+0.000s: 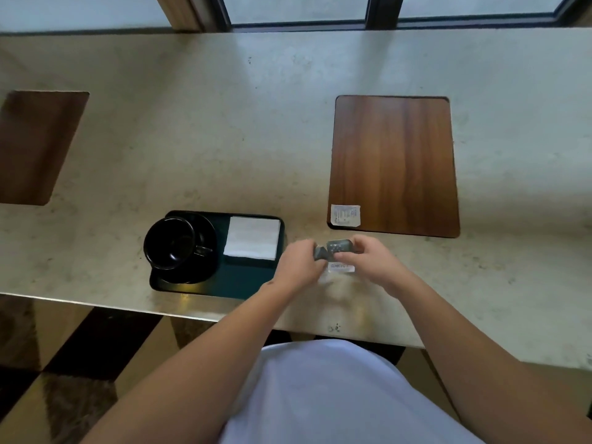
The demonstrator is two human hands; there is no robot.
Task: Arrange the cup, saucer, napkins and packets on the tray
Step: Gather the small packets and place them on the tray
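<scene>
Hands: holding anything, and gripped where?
Both. The left hand and right hand pinch dark grey packets between fingers, left at one end, right at the other, above the counter.

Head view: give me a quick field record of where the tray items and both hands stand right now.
tray: dark, on the counter near its front edge
cup: black, on the saucer, left part of tray
napkins: white, folded, far right part of tray
left hand: just right of tray, pinching grey packets
right hand: holding the same packets from the other side
white packet: off the tray, on the near left corner of the wooden placemat
white slip: below the hands; contact unclear
</scene>
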